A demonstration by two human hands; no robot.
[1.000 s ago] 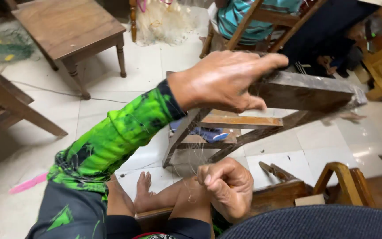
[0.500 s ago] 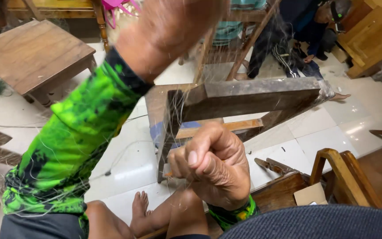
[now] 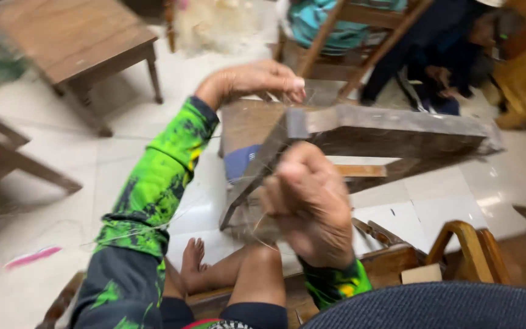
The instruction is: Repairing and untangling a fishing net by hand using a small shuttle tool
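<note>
My left hand [image 3: 255, 80], in a green patterned sleeve, reaches over the far end of a dark wooden frame [image 3: 391, 131] and rests its fingertips near the frame's top bar. My right hand [image 3: 310, 204] is closed in a fist close to the camera, pinching thin pale fibre strands [image 3: 257, 226] that run to the frame's slanted leg. The image is blurred, so the strands are hard to follow. My bare foot [image 3: 193, 263] and knee lie below the frame.
A low wooden table [image 3: 77, 42] stands at the back left on white tiles. Another person [image 3: 458, 55] sits at the back right behind chair legs. A curved wooden piece [image 3: 467, 247] and a pink strip [image 3: 31, 257] lie on the floor.
My left hand dropped back down from high above onto the frame's far end. My right hand rose and pulled the strands toward me; the camera view shifted.
</note>
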